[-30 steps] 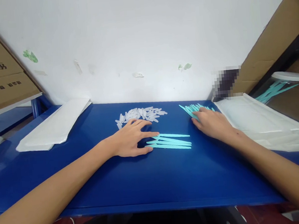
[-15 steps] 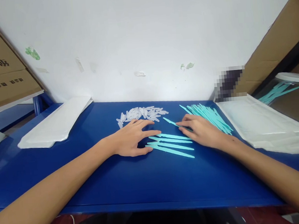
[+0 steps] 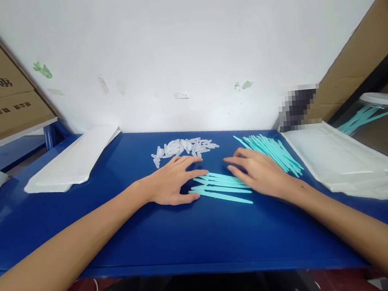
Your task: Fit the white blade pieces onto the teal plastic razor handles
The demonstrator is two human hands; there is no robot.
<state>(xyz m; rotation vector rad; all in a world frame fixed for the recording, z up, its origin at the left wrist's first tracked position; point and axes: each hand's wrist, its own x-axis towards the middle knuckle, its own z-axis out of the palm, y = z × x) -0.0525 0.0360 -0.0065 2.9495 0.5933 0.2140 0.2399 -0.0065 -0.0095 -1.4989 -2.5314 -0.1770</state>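
Observation:
A fanned row of slim turquoise plastic sticks (image 3: 225, 189), each with a narrow notched end at the left, lies on the blue table. My left hand (image 3: 174, 181) rests at their left ends, its thumb and fingers spread, the thumb and a fingertip touching the outer sticks. Over the right ends of the upper sticks is my right hand (image 3: 255, 171), fingers apart and nothing visible between them; it hides part of those sticks. A loose pile of the same turquoise sticks (image 3: 272, 153) lies just behind my right hand. Behind my left hand are scattered small translucent pieces (image 3: 180, 145).
White plastic packets lie on the table, a long one (image 3: 75, 160) at the left and a stack (image 3: 341, 160) at the right. A lidded clear jar (image 3: 369, 114) with turquoise sticks is beyond the stack. Cardboard boxes (image 3: 6, 94) flank the wall.
My right hand has brought the separate stick down to the row and let go of it, its fingers now apart. The left hand has barely moved.

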